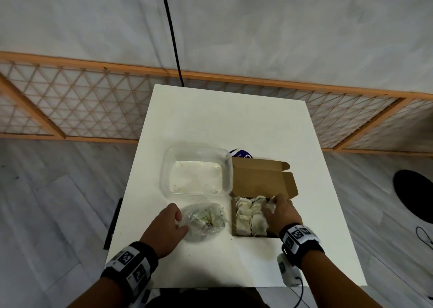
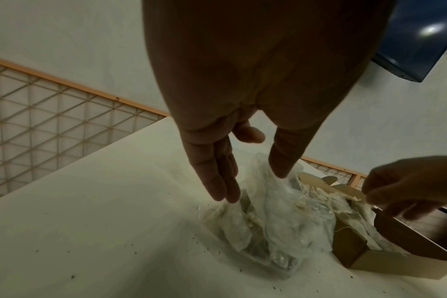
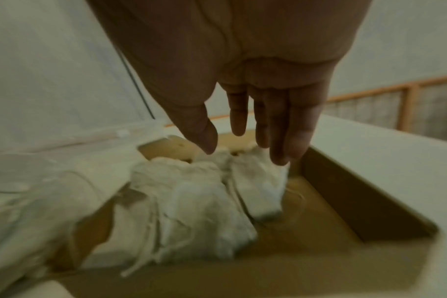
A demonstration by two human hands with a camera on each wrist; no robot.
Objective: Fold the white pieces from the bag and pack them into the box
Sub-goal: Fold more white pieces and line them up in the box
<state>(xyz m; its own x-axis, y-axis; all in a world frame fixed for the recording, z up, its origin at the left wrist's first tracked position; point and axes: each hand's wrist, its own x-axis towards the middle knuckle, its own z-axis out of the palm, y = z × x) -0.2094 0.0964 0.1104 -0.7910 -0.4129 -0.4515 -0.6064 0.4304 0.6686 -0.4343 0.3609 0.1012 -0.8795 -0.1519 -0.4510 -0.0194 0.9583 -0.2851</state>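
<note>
The open brown cardboard box [image 1: 262, 185] serves as landmark on the white counter [image 1: 210, 120]. Inside it, two rows of folded white fabric pieces [image 1: 248, 216] fill the side nearest the bag, leaving bare floor along the far wall. The person's right hand [image 1: 280, 211] reaches into that gap, fingers extended and relaxed, tips touching the newest white piece [image 3: 255, 181]; this grip reads as released, not clasping. Beside the box, the crumpled clear plastic bag [image 1: 203, 221] lies on the counter with more white pieces inside, strings trailing. The left hand [image 1: 167, 225] rests at the bag's outer edge with straight fingers [image 2: 217, 177] and thumb against the film, a released grip steadying rather than grasping. In the inspector's judgement the step in hand is seating a folded piece: it should be pressed flat against the neighbouring row, its loose string tucked under, so the third row stays square and the lid flap can close. The left hand would do well to hold the bag mouth open for the next draw. Beyond the box stands a clear plastic tub [image 1: 196, 169]. The right wrist view is blurred, so fold quality cannot be confirmed; the count remaining in the bag is obscured by film, and a dark blue object [image 1: 240, 154] behind the box is largely hidden.
</note>
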